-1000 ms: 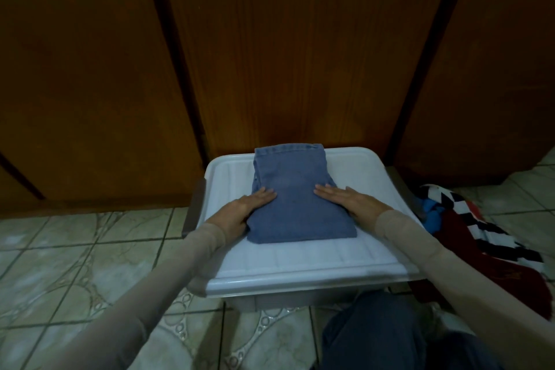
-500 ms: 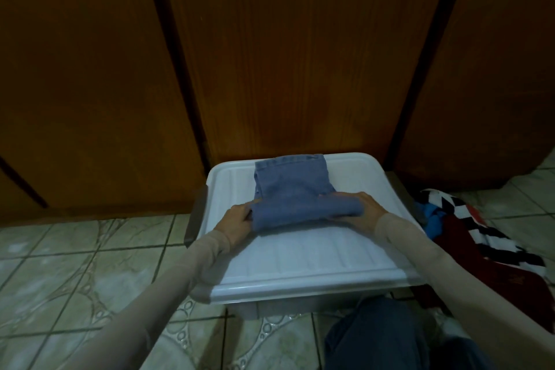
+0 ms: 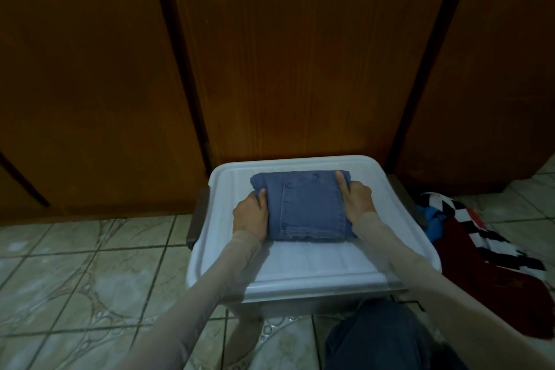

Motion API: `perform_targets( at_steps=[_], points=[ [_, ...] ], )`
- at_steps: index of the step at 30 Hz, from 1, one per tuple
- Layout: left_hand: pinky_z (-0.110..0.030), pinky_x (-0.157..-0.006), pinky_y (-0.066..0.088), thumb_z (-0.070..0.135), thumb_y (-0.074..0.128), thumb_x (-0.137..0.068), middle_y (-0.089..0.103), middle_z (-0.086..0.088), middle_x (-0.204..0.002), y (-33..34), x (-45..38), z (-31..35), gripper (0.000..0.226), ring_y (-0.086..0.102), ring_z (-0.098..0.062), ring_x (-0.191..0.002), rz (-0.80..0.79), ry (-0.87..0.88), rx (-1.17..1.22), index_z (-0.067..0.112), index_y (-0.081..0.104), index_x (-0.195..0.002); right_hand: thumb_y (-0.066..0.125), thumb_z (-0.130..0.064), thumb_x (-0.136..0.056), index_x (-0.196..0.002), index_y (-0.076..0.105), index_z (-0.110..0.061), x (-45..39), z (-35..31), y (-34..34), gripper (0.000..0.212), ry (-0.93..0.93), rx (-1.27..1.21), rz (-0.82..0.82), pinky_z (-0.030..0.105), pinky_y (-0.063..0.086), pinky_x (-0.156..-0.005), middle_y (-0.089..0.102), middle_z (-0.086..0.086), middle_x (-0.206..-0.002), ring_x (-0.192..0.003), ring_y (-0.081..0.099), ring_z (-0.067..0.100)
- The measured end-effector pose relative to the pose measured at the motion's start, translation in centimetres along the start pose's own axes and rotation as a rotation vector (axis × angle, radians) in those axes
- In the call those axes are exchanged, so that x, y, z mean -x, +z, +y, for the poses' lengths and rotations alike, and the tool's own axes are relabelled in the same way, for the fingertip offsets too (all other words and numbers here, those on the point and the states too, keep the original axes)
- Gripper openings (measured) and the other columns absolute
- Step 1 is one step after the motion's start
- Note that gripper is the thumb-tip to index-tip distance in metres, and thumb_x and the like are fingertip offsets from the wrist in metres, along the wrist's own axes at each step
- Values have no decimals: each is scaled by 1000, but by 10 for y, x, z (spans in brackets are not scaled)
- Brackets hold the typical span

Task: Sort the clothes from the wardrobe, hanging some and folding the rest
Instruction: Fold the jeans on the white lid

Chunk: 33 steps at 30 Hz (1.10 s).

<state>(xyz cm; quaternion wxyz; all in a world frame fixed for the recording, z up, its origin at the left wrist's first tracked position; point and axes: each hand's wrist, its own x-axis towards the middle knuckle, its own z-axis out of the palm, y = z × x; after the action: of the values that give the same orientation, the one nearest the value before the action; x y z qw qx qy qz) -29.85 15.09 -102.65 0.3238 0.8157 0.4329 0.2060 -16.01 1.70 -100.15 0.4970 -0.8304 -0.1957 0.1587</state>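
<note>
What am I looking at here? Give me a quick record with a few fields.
setting: tiled floor before wooden wardrobe doors
work surface: white plastic bin lid
garment: folded blue jeans lying on the lid
left hand: grips the jeans' left edge
right hand: grips the right edge, thumb on top
waiting pile: red, black-and-white and blue clothes on the floor, right of the bin

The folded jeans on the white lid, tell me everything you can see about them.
The folded jeans are blue denim, a compact rectangular bundle with a pocket seam showing on top. They lie flat on the white bin lid, toward its far half. The left hand and right hand grip the sides, thumbs on top.
</note>
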Motion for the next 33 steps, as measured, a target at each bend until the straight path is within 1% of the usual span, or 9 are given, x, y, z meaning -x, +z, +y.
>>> perform_targets(
  at_steps=[4,7,11,15,17,19,20,25,33],
  points=[
    [-30,-79,43,33,21,-104,64,-15,-111,1,-13,10,50,59,-29,-99,-48,-132,-108,3,61,-108,30,-38,-101,-108,58,5,-14,1,4,52,56,156,8,29,38,-77,60,22,-110,-94,55,32],
    [-34,-84,44,28,25,-104,61,-16,-116,-2,-18,20,45,58,-30,-105,-69,-193,-166,0,59,-113,31,-37,-101,-109,59,7,-21,4,4,53,75,244,-2,31,40,-80,60,26,-113,-102,56,36],
    [-37,-87,46,29,33,-102,60,-16,-121,-6,-17,24,37,58,-31,-107,18,-219,-145,4,53,-121,33,-39,-100,-113,52,-1,-16,2,1,45,32,368,115,33,42,-79,60,21,-112,-99,58,34],
    [-44,-103,39,25,33,-101,37,-15,-141,-8,-4,31,41,44,-33,-125,178,-49,-331,10,30,-139,37,-36,-99,-129,39,-9,9,-2,-1,41,-145,516,218,38,34,-98,45,13,-132,-120,45,29],
    [-50,-115,15,25,29,-101,30,-11,-147,-6,3,37,42,27,-29,-136,217,140,-370,14,28,-142,35,-35,-99,-142,27,-10,22,-2,1,50,-253,574,219,41,17,-112,25,9,-151,-137,26,24],
    [-46,-114,-9,28,22,-102,19,-5,-155,-1,9,44,46,13,-22,-144,138,309,-364,17,23,-147,28,-35,-101,-149,14,-14,30,-2,7,54,-316,679,152,40,-2,-116,5,2,-158,-145,8,17],
    [-42,-113,-13,29,20,-103,13,-2,-157,3,11,46,48,7,-18,-145,73,363,-382,17,18,-149,23,-35,-102,-150,9,-15,33,-3,11,54,-338,749,102,40,-7,-115,0,0,-158,-145,2,14],
    [-35,-114,-11,29,14,-104,3,0,-159,18,6,36,50,-1,-11,-145,-122,386,-484,15,4,-151,2,-34,-101,-149,-2,-10,30,-2,28,54,-376,1019,-65,42,-14,-113,-5,5,-158,-145,-7,14],
    [-36,-115,-9,31,14,-103,4,0,-159,26,-16,36,51,0,-12,-146,-187,375,-516,15,4,-151,12,-33,-103,-150,0,-11,-1,-1,35,53,-350,977,-165,40,-4,-118,-1,2,-158,-145,-3,13]
  ],
)
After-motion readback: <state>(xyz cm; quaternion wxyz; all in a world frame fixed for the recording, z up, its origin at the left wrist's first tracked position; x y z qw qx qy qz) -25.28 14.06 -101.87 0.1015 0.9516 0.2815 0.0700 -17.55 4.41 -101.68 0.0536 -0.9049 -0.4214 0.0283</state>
